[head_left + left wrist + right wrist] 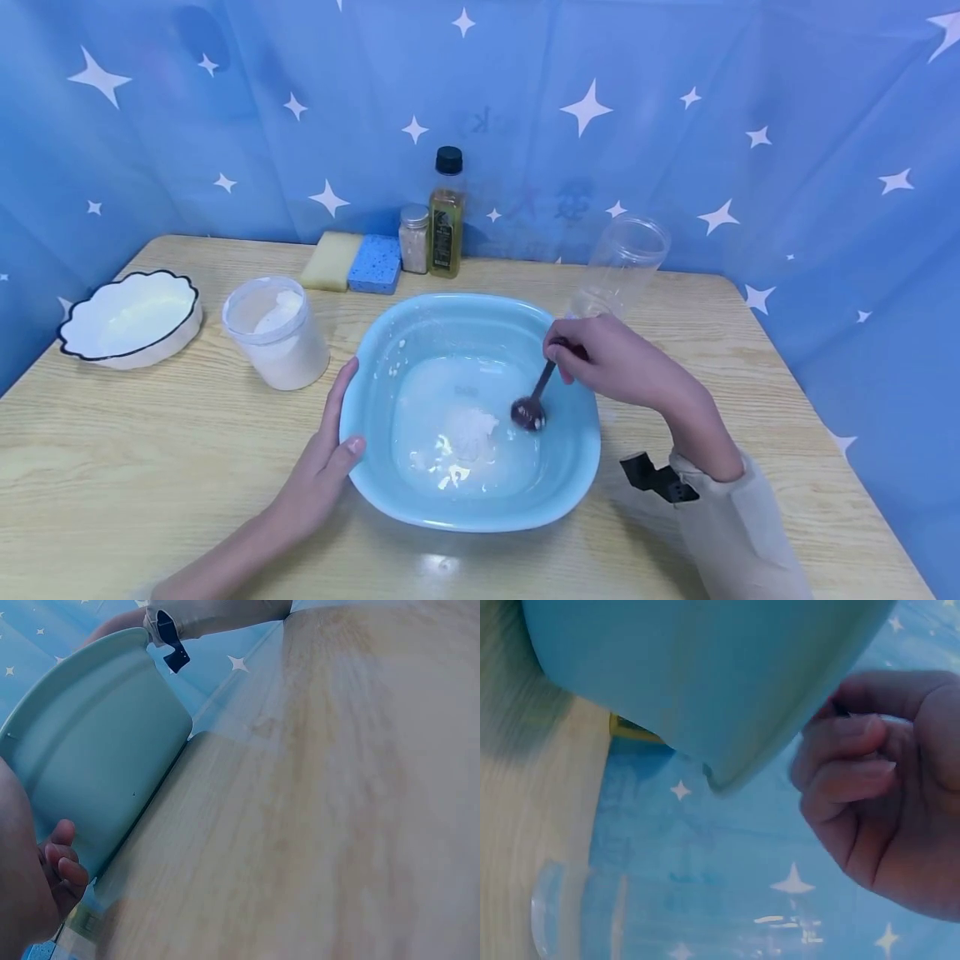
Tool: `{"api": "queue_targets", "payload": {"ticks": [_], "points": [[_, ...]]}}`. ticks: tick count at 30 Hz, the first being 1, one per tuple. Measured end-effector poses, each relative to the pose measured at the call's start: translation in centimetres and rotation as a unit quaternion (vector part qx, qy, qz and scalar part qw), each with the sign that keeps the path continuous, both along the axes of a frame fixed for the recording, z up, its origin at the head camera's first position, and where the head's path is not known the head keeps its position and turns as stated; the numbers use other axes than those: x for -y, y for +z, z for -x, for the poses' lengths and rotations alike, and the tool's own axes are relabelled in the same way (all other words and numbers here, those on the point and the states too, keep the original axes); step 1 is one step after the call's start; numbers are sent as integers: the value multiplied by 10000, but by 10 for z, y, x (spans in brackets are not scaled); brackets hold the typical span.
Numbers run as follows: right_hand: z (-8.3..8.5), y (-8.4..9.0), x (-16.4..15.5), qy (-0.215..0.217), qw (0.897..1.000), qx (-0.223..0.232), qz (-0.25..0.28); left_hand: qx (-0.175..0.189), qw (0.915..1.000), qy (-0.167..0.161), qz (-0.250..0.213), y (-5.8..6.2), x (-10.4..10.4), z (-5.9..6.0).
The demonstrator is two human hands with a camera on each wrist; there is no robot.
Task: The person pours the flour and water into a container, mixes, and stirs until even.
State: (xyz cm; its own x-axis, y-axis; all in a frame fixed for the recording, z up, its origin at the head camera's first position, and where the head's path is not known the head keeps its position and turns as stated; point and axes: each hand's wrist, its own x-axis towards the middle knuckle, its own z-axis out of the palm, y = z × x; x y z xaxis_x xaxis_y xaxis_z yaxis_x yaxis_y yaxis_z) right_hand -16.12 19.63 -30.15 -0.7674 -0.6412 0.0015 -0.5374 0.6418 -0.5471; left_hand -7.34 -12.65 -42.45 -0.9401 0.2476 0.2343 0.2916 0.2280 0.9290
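Note:
A light blue plastic basin point(577, 454) stands on the table, with cloudy whitish liquid and a clump of white powder point(471, 432) inside. My left hand point(322, 462) holds the basin's left side, thumb at the rim; in the left wrist view, its fingers point(64, 859) lie by the outer wall. Over the basin's right side, my right hand point(618, 362) pinches the handle of a dark brown spoon point(529, 413), whose bowl is down in the basin, right of the powder. In the right wrist view the right hand's fingers point(847, 776) are curled; the basin mostly hides the spoon.
Left of the basin are an open clear jar of white powder point(288, 354) and a scalloped white dish point(142, 346). Behind stand yellow and blue sponges point(375, 262), a small shaker jar point(414, 242) and an oil bottle point(447, 221). A clear container point(622, 258) stands behind the right hand.

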Motion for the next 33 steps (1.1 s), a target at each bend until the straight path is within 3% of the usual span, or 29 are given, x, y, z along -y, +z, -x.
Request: {"api": "queue_targets", "payload": {"ticks": [3, 7, 10, 12, 15, 21, 26, 29, 33], "points": [[1, -4, 3, 407, 9979, 484, -111, 19, 10000, -7, -6, 0, 0, 0], [0, -14, 11, 1022, 9869, 1227, 230, 115, 9999, -8, -47, 1, 2, -2], [1, -19, 17, 932, 9805, 1625, 589, 168, 9998, -17, -60, 1, 4, -4], [0, -18, 17, 624, 9820, 1594, 799, 168, 9998, -56, -62, 1, 4, -4], [0, -15, 14, 203, 9878, 1193, 984, 130, 9998, -107, -50, 1, 4, -3], [2, -6, 6, 110, 9926, 474, 1115, 46, 10000, -59, -40, 1, 2, -1], [3, -1, -3, -90, 9967, 13, 809, 15, 10000, -27, -22, 1, 2, 0], [3, -1, -4, -53, 9989, -21, 464, -22, 10000, -4, -24, 1, 1, 0], [4, -6, 0, 353, 9983, 453, 118, -69, 10000, 12, -57, 0, 1, 0]]}}
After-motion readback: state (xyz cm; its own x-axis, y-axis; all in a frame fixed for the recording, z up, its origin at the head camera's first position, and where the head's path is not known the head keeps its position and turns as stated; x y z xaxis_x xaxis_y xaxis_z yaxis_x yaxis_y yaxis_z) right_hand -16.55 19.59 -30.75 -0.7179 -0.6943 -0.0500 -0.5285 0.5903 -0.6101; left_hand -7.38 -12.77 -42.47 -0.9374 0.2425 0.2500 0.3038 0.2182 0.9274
